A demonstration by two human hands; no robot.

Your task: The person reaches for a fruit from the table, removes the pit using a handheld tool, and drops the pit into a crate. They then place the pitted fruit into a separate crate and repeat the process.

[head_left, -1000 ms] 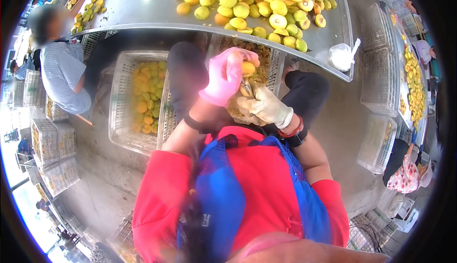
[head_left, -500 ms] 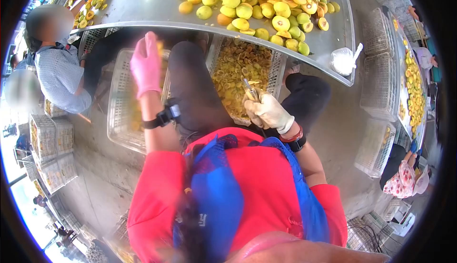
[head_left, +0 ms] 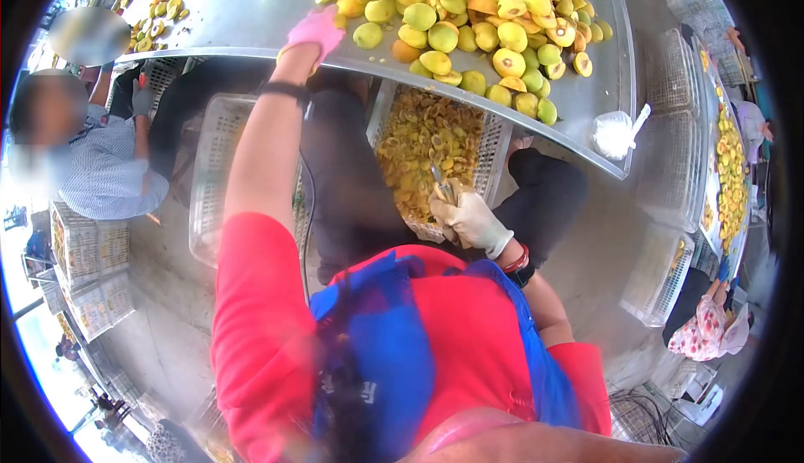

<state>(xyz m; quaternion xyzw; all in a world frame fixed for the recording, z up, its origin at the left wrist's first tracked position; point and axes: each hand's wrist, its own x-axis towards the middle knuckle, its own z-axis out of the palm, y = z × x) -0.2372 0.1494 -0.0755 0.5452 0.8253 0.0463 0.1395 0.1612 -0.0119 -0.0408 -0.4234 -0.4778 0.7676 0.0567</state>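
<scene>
On the metal table (head_left: pixel 226 32) lies a pile of yellow-green halved fruits (head_left: pixel 452 11). My left hand (head_left: pixel 316 34), in a pink glove, reaches over the table's near edge to the left end of the pile; its fingertips are beside a fruit, and their grip is unclear. My right hand (head_left: pixel 477 222), in a whitish glove, is closed around a small metal-tipped tool (head_left: pixel 441 185). It is above the crate of fruit pieces (head_left: pixel 427 132) between my knees.
A white crate (head_left: pixel 219 141) stands left of my legs. A knotted plastic bag (head_left: pixel 614 134) sits at the table's right corner. Another person (head_left: pixel 113 162) is at the left. Stacked crates (head_left: pixel 670 162) stand at the right, and a cable (head_left: pixel 310 212) hangs by my left leg.
My left hand has moved from above the left crate up and right to the fruit pile. My right hand has shifted slightly down, still holding the tool. The person at the left has changed posture.
</scene>
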